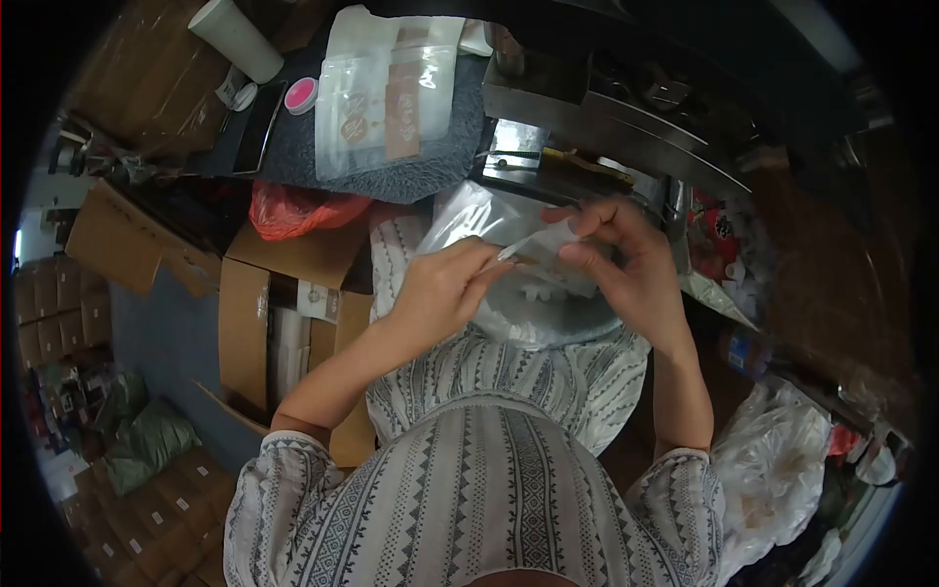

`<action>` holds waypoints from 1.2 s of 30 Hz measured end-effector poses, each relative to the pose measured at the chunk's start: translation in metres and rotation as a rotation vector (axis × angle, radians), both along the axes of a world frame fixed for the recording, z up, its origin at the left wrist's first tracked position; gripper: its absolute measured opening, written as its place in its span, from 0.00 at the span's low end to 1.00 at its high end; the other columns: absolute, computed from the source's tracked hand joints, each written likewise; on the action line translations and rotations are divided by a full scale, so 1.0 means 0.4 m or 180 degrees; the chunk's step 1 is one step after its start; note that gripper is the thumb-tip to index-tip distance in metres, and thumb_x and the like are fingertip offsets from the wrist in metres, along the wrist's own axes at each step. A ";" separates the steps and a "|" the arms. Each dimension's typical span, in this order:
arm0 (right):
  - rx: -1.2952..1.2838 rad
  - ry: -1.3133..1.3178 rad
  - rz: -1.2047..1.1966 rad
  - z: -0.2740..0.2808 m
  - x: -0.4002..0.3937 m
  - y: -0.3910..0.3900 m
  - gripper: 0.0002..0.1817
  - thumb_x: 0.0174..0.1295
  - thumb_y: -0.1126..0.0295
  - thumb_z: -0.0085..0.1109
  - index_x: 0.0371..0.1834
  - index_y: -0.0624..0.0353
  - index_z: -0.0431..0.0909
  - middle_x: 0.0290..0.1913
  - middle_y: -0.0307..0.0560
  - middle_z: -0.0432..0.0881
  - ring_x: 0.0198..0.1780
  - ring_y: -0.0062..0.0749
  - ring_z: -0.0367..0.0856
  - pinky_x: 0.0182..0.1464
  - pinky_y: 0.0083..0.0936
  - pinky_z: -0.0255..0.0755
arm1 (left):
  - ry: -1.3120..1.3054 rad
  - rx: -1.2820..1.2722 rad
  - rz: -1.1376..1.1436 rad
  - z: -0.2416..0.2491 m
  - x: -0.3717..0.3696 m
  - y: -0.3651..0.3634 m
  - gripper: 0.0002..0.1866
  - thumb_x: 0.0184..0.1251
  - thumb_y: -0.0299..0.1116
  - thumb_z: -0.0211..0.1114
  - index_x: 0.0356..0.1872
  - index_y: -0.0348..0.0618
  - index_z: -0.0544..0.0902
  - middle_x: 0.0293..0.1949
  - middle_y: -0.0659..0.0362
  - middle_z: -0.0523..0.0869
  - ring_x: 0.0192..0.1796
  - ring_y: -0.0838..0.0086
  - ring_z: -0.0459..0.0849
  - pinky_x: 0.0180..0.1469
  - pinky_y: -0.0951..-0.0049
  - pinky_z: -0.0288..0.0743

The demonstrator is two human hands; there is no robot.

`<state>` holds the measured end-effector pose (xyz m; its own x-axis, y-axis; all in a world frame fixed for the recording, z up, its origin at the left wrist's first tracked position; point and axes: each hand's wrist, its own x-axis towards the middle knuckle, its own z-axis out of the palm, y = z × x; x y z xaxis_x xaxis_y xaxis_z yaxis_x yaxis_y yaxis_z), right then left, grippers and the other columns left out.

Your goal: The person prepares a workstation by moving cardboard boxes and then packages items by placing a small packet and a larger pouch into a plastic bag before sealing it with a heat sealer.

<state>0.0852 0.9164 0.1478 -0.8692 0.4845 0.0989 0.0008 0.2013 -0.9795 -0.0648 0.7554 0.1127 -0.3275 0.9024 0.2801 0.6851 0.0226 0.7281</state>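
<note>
My left hand (452, 284) pinches the left end of a small translucent packet (550, 247) over my lap. At the packet's right side is my right hand (626, 252), its thumb and fingers curled at the edge. Beneath both hands, a large clear plastic bag (523, 313) rests on my lap; small pale pieces show in it. Flat printed pouches (386, 108) lie stacked on a grey fluffy cloth (440, 166) ahead of me.
An open cardboard box (245, 333) stands left, below a red plastic bag (298, 210). A metal machine (606, 117) is ahead on the right. A white cup (235, 41), phone (260, 127) and pink-lidded jar (301, 95) are at upper left. A white plastic bag (773, 460) sits right.
</note>
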 end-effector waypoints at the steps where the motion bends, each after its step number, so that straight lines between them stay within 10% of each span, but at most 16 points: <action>1: 0.0006 -0.0001 -0.0001 -0.003 0.001 0.001 0.11 0.59 0.76 0.62 0.42 0.62 0.72 0.46 0.46 0.84 0.48 0.31 0.84 0.46 0.23 0.76 | -0.0001 0.0006 -0.0001 -0.012 0.009 0.015 0.05 0.61 0.26 0.64 0.35 0.37 0.82 0.30 0.52 0.83 0.27 0.61 0.82 0.29 0.69 0.73; 9: 0.1623 -0.1949 -0.1978 -0.009 0.134 0.117 0.15 0.63 0.70 0.58 0.52 0.60 0.74 0.47 0.55 0.81 0.45 0.47 0.82 0.44 0.32 0.75 | -0.3790 -0.0912 0.0419 -0.064 -0.012 0.218 0.13 0.66 0.36 0.63 0.41 0.34 0.82 0.29 0.55 0.83 0.28 0.82 0.80 0.29 0.76 0.72; 13: 0.3230 -0.1725 -0.1735 -0.137 0.168 0.278 0.18 0.62 0.70 0.57 0.55 0.59 0.73 0.48 0.54 0.80 0.42 0.49 0.81 0.43 0.37 0.74 | -0.3700 -0.0799 0.0202 -0.074 -0.024 0.197 0.14 0.69 0.36 0.61 0.42 0.31 0.81 0.36 0.59 0.84 0.35 0.80 0.83 0.34 0.79 0.79; 16: 0.3740 -0.2038 -0.1851 -0.170 0.167 0.294 0.17 0.60 0.72 0.56 0.53 0.60 0.72 0.48 0.55 0.77 0.40 0.53 0.79 0.43 0.40 0.75 | -0.1266 -0.0139 0.0888 -0.082 -0.161 0.143 0.18 0.66 0.37 0.62 0.49 0.33 0.78 0.45 0.47 0.82 0.43 0.65 0.83 0.43 0.70 0.77; 18: 0.3245 -0.2647 -0.1675 -0.153 0.165 0.288 0.14 0.61 0.70 0.55 0.49 0.59 0.73 0.48 0.55 0.77 0.43 0.54 0.80 0.44 0.41 0.75 | 0.2663 -0.0552 0.1629 -0.121 -0.234 0.108 0.24 0.64 0.34 0.63 0.59 0.36 0.71 0.56 0.45 0.76 0.54 0.56 0.78 0.55 0.62 0.71; 28: 0.2938 -0.3247 -0.1840 -0.086 0.235 0.209 0.12 0.57 0.70 0.56 0.45 0.54 0.79 0.41 0.53 0.83 0.44 0.53 0.81 0.43 0.43 0.74 | 0.1700 -0.0347 0.1199 -0.134 -0.184 -0.006 0.27 0.55 0.19 0.59 0.60 0.42 0.71 0.58 0.50 0.75 0.55 0.52 0.75 0.56 0.59 0.68; 36: 0.1412 -0.2102 -0.1703 -0.067 0.262 0.220 0.18 0.51 0.70 0.67 0.45 0.63 0.80 0.38 0.54 0.82 0.33 0.41 0.81 0.38 0.31 0.73 | 0.1165 -0.0259 0.1108 -0.064 -0.167 -0.046 0.11 0.55 0.20 0.62 0.40 0.41 0.82 0.34 0.51 0.83 0.38 0.53 0.82 0.40 0.61 0.75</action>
